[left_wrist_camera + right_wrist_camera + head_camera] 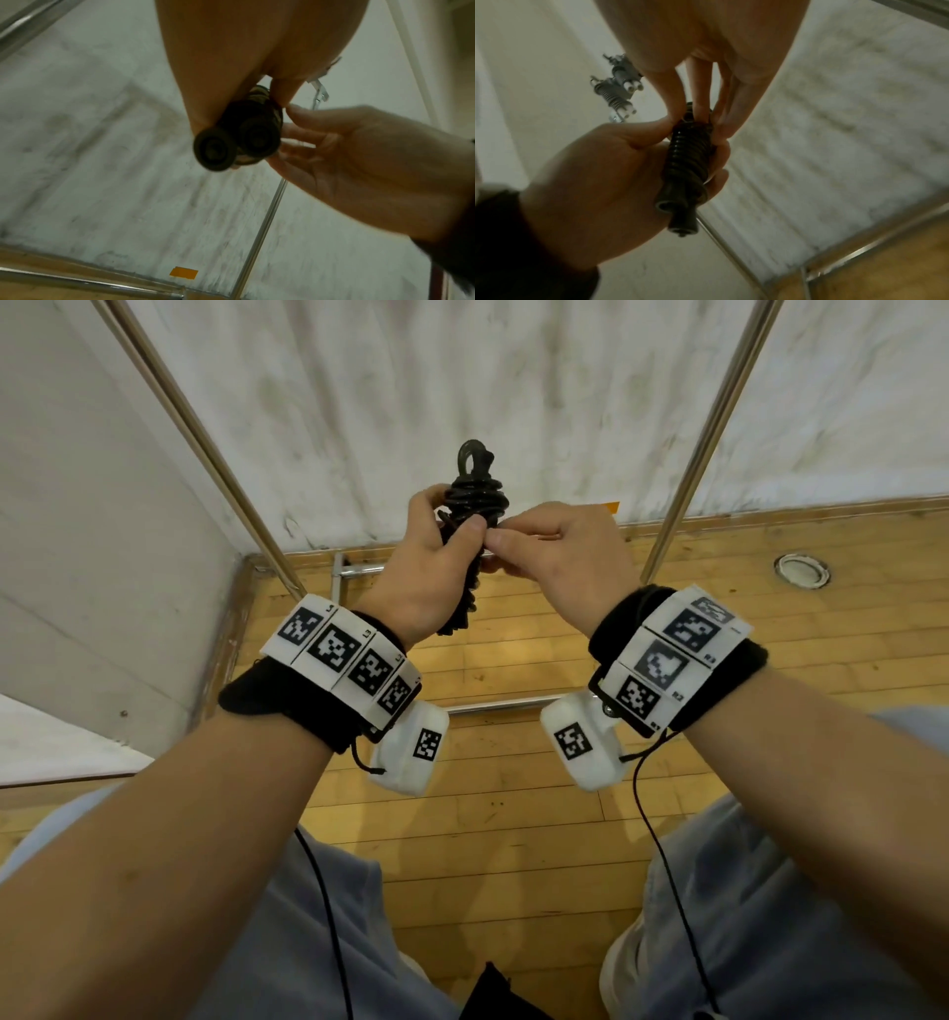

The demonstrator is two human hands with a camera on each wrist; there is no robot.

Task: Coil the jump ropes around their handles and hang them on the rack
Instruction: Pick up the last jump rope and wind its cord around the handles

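head view is bright and evenly lit, straight rack poles (205, 449) bowing toward its edges; both wrist views are dim, greenish, soft with blur and noise.

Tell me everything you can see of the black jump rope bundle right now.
The black jump rope is coiled tightly round its two side-by-side handles, with a small loop sticking out on top. It looks like glossy plastic cord. It is held roughly upright in the air: the left hand grips it, and the right hand pinches it at mid-height.
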